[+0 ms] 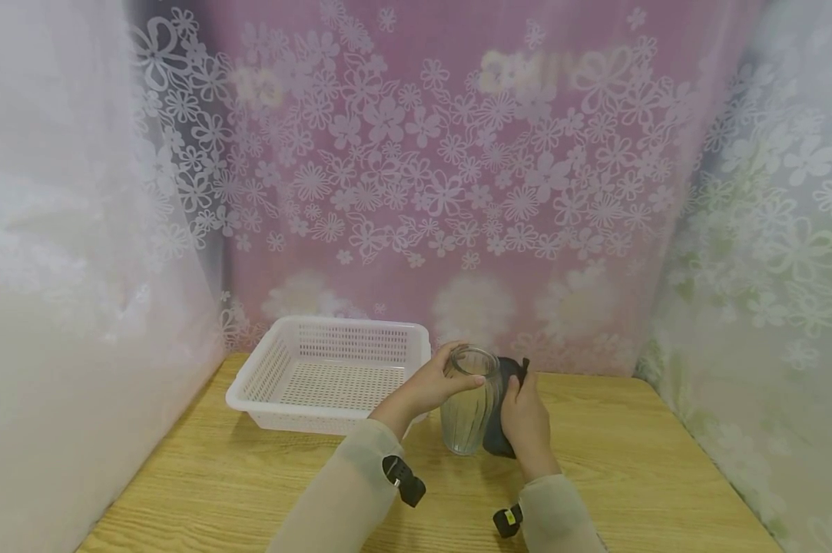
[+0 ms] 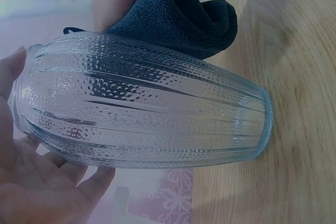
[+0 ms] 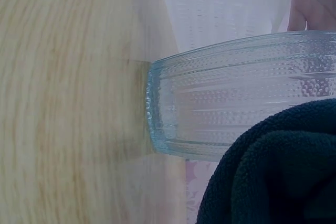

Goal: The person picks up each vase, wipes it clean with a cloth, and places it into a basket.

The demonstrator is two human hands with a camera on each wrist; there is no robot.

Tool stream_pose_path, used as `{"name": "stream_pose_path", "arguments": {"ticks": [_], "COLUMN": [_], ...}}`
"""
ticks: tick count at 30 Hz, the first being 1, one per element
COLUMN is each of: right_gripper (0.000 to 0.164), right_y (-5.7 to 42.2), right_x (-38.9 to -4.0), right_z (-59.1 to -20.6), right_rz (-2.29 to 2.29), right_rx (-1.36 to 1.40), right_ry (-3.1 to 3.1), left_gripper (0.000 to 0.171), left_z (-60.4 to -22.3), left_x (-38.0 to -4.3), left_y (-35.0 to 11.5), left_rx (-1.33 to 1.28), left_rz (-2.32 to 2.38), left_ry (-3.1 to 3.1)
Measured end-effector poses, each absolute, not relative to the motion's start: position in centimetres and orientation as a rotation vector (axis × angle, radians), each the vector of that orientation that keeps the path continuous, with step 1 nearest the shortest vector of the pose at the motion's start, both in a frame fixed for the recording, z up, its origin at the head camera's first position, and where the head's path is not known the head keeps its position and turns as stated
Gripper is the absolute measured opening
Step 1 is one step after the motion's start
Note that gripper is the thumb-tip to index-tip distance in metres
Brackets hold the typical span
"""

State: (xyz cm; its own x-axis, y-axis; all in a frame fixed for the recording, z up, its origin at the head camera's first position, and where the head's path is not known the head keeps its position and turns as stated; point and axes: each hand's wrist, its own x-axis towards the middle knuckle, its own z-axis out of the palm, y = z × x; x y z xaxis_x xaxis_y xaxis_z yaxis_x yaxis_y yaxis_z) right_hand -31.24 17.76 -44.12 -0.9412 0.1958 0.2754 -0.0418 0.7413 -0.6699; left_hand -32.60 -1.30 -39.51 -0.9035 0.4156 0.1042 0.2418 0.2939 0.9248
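Note:
A clear ribbed glass vase [image 1: 465,418] with a dimpled surface stands upright over the wooden table. My left hand [image 1: 432,382] grips it near the neck, thumb on the near side and fingers round the far side. In the left wrist view the vase [image 2: 152,108] spans the frame, its base at the wood. On its right, my right hand [image 1: 528,421] holds a folded dark blue towel [image 1: 500,430] against the glass. The towel [image 3: 278,166] covers part of the vase in the right wrist view, and a small loop sticks out at its top.
A white plastic basket [image 1: 298,412] with slotted walls stands on the table [image 1: 201,476] to the left, close to my left hand. Flowered pink sheeting [image 1: 402,192] hangs behind, with pale sheeting at both sides. Each wrist carries a small black camera.

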Motion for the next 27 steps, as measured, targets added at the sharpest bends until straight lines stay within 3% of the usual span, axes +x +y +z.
{"name": "stream_pose_path", "arguments": {"ticks": [27], "right_gripper": [0.056], "right_y": [18.1], "right_x": [-32.1], "right_z": [-46.7], "right_rz": [0.982], "right_rx": [-0.091], "right_ry": [-2.741], "left_gripper": [0.072], "left_z": [-39.7], "left_x": [-32.8], "left_y": [-1.2], "left_rx": [0.600], "left_rz": [1.709], "left_ry": [2.372]}}
